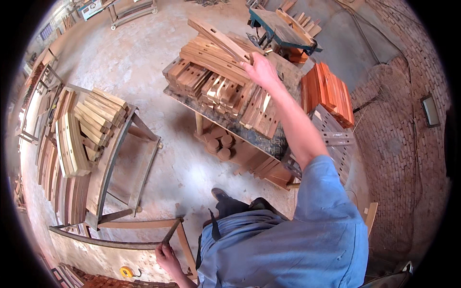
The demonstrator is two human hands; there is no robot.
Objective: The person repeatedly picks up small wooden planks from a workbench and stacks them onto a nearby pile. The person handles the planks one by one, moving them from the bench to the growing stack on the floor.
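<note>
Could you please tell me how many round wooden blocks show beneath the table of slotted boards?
3: beneath the table are a left round block, an upper-right one and a lowest one. More may be hidden behind them.

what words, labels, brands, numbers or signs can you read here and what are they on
No text can be read.
White-and-blue panel, upper left: markings too small and blurred.
Yellow tape measure, lower left: any print is too small.

slat stacks crowding the bench, orange pile alongside, open floor between it and left-hand stand
</note>
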